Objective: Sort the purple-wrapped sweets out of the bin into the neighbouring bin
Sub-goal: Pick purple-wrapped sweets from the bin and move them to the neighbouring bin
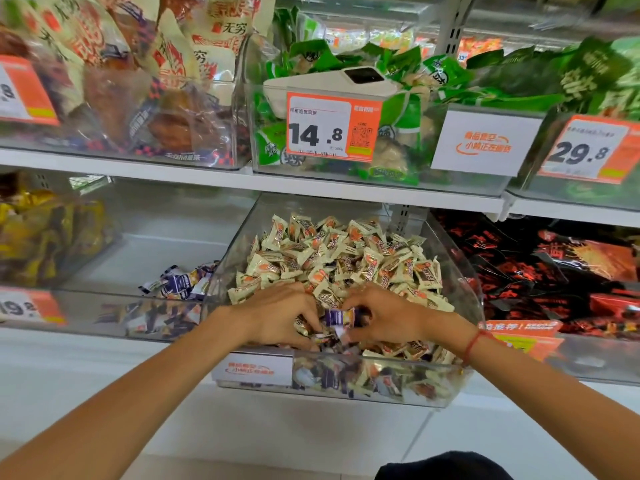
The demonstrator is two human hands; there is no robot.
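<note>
Though light and crinkly, purple-wrapped sweet [335,317] likely slips; best pinched across its middle, between both sets of fingertips. Left hand [277,315] and right hand [384,315] curled, pinching it among cream sweets [346,251] in bin [464,271].

Both forearms are bare, without sleeves. A thin red string bracelet [472,344] circles the right wrist. Dark clothing [443,467] shows at five o'clock.

Clear glossy plastic bin [464,379], shiny crinkled foil sweets [334,317], matt paper price tag [332,126]
</note>
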